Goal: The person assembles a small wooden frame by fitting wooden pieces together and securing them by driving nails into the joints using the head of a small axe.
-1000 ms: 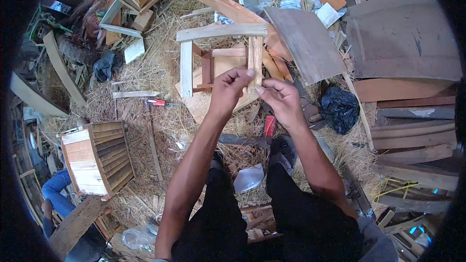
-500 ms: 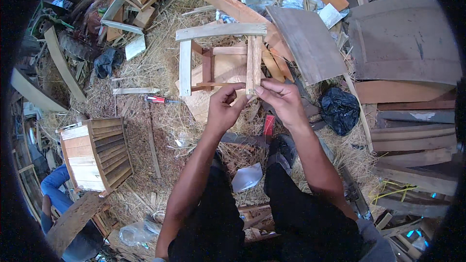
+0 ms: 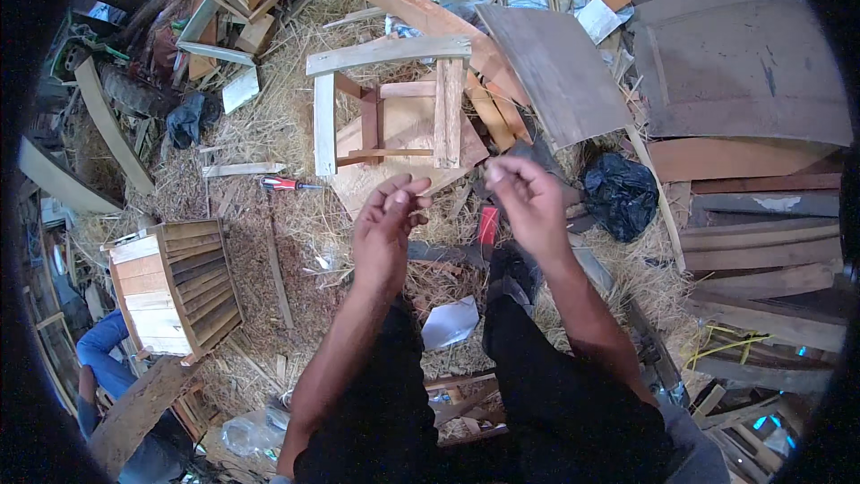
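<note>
A small open wooden frame (image 3: 325, 125) of pale and reddish pieces stands on a flat wooden board (image 3: 412, 172) in front of me. My left hand (image 3: 383, 229) is off the frame, just below its near edge, with the fingers curled and the thumb against them. Whatever lies in that pinch, if anything, is too small to name. To the right of the frame's near corner, my right hand (image 3: 528, 202) is apart from the wood. Its thumb and forefinger are pressed together, and I cannot make out what is between them.
A red-handled screwdriver (image 3: 282, 184) lies on the straw left of the frame. A red object (image 3: 487, 224) lies by my foot. At left stands a slatted wooden crate (image 3: 148, 291), with a person in blue (image 3: 107, 350) beyond it. Stacked planks (image 3: 761, 255) and a black bag (image 3: 620, 197) sit right.
Both hands have let go of the frame's near right corner and drawn apart, the left down and leftward, the right slightly down. The frame stays standing on the board.
</note>
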Action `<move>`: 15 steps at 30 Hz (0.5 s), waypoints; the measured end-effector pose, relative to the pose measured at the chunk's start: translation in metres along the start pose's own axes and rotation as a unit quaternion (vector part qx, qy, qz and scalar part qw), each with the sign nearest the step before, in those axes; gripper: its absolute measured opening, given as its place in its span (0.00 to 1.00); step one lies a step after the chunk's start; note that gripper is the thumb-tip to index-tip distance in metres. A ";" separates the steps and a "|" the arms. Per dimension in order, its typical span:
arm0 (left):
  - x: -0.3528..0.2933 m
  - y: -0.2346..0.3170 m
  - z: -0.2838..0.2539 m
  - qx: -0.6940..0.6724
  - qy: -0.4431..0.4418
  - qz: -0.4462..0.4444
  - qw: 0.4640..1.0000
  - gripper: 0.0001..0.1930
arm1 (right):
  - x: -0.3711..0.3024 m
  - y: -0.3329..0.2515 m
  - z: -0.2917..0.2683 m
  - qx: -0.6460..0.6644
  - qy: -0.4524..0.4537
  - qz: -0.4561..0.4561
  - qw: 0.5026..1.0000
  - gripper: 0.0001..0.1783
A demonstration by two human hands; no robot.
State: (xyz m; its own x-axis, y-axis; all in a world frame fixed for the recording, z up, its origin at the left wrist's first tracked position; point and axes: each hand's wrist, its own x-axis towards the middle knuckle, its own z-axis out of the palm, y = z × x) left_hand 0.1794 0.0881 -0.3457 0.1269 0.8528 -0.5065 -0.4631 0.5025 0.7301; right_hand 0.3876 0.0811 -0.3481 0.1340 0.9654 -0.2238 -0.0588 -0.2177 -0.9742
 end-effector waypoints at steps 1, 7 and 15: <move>-0.006 -0.002 0.001 0.001 0.002 0.000 1.000 0.14 | -0.008 -0.003 0.004 -0.033 -0.036 -0.010 0.999 0.14; -0.024 -0.008 0.016 -0.114 -0.036 -0.066 0.991 0.12 | -0.033 -0.025 0.032 -0.176 -0.071 -0.186 0.964 0.12; -0.037 0.003 0.030 -0.177 -0.039 -0.143 0.973 0.14 | -0.033 -0.013 0.032 -0.196 -0.066 -0.248 0.946 0.11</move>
State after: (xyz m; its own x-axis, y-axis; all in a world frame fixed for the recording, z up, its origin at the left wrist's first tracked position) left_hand 0.1992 0.0628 -0.3110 0.3560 0.7000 -0.6191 -0.6704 0.6529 0.3526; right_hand 0.3521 0.0569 -0.3277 -0.0783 0.9666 0.2440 0.3535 0.2557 -0.8998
